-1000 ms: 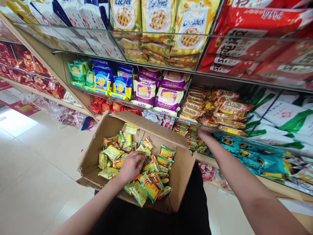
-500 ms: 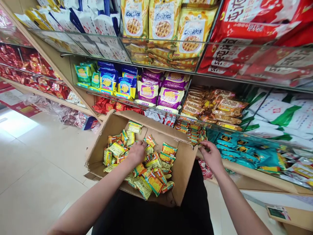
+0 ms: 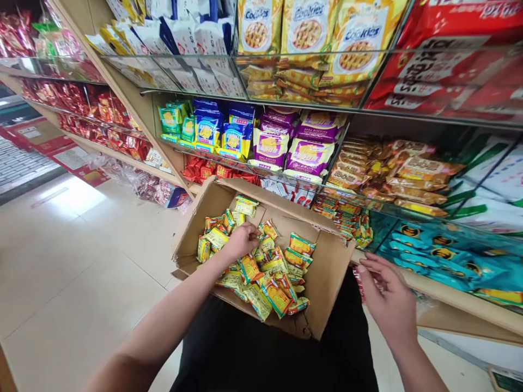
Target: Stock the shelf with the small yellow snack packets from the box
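A cardboard box [image 3: 330, 272] rests tilted on my lap, holding many small yellow and orange snack packets [image 3: 278, 294]. Inside it, my left hand [image 3: 241, 240] is closed just above the packets, its fingers curled; what they pinch, if anything, I cannot make out. Right of the box, my right hand [image 3: 390, 299] is open, with thumb and fingers apart and nothing visible between them. It is near the wooden shelf edge [image 3: 433, 283]. Beyond the box's far right corner, matching small packets [image 3: 347, 215] stand stacked in a shelf compartment.
Glass-fronted shelves carry purple soda biscuit packs [image 3: 308, 152], blue packs [image 3: 208, 130], brown-wrapped snacks [image 3: 420, 174] and teal bags [image 3: 429, 250]. Above are yellow cookie bags [image 3: 306, 32]. A clear plastic bag [image 3: 143, 182] lies on the tiled floor [image 3: 81, 272] at left.
My right hand has drawn back from the stacked packets on the shelf, towards me, and its fingers have opened. My left hand stays in the box, slightly lifted. The whole view has shifted.
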### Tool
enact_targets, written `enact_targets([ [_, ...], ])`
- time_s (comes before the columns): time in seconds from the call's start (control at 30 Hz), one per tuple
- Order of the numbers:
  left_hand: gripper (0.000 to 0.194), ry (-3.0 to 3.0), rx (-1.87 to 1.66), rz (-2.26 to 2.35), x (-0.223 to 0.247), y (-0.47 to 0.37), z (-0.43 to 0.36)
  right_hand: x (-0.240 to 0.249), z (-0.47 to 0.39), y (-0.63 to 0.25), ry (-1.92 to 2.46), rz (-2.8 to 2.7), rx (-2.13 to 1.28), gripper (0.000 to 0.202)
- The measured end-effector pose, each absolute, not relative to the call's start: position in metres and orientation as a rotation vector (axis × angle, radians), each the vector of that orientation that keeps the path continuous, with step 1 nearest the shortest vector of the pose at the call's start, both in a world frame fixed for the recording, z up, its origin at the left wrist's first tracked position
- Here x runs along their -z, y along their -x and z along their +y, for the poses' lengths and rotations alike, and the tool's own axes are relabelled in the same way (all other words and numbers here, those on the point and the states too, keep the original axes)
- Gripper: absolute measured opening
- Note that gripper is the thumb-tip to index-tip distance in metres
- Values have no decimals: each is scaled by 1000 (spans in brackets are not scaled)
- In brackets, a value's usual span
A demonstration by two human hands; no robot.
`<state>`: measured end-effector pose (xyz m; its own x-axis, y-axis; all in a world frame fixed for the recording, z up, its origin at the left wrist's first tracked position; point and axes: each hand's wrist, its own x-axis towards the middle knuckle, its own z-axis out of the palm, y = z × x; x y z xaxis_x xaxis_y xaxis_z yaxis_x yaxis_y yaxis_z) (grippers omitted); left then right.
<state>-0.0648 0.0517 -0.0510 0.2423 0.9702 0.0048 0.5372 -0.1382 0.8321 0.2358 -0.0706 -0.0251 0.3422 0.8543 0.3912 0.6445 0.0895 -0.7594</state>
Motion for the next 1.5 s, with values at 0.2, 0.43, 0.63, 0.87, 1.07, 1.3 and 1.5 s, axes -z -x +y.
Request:
enact_targets([
  [0.2,21,-935,-1015,1248,27,48,34,15,-72,-160,1258,-1736,-429,24],
  [0.43,23,-477,-929,1007,-2,20,4,26,-50,-134,1272,-1619,-728,32],
  [0.63,29,-629,-934,951,-6,10,-5,28,-57,-140,1198,-947,-1411,34],
  [0.87,28,-596,-949,940,-3,3,-8,26,-60,-144,1190,-909,-1356,36],
  [1.07,30,-663,-811,899,-13,4,-15,15,-69,-155,1068,-1221,-1196,34],
  [1.3,44,-1115,-831,722,-25,-9,-28,-3,-82,-178,1203,-846,-1303,40],
  [1.5,24,-1583,-642,1064,8,19,-10,22,-56,-255,1531,-818,-604,52],
])
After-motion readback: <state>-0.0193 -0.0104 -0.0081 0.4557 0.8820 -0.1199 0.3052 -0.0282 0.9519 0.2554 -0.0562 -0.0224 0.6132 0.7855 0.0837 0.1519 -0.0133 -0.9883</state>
